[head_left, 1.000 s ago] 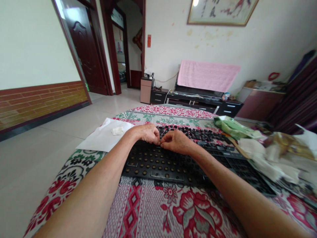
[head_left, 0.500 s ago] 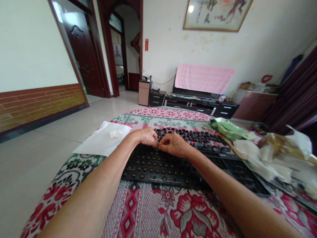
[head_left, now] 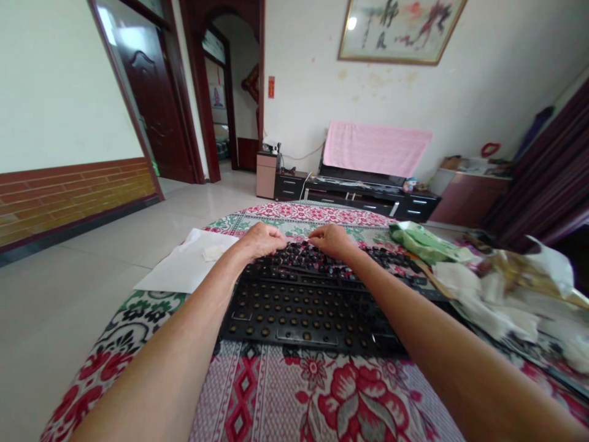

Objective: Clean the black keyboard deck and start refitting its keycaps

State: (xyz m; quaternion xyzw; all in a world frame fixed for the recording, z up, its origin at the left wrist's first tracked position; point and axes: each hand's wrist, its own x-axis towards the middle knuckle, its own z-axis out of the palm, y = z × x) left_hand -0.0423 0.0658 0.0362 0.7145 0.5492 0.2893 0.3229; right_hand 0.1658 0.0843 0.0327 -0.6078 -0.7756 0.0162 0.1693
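Observation:
A black keyboard [head_left: 285, 334] lies on the table, its rows of round key mounts bare of keycaps. Behind it, loose black keycaps [head_left: 304, 261] are heaped along its far edge. At the left end of the heap is my left hand [head_left: 264, 239], fingers drawn together at the tips. My right hand [head_left: 335, 241] hovers over the far middle of the heap, thumb and forefinger pinched. Whatever the fingertips hold is too small to make out. A gap separates the two hands.
A white sheet of paper [head_left: 170, 270] with a small folded tissue [head_left: 213, 252] lies left. At right are a green packet [head_left: 427, 242] and crumpled white tissues [head_left: 478, 294]. A patterned cloth [head_left: 262, 393] covers the table. A pink towel [head_left: 377, 147] drapes a television beyond.
Both hands have left the keyboard's upper rows, where they were close together, and moved away from me to the keycap heap. They are now farther apart.

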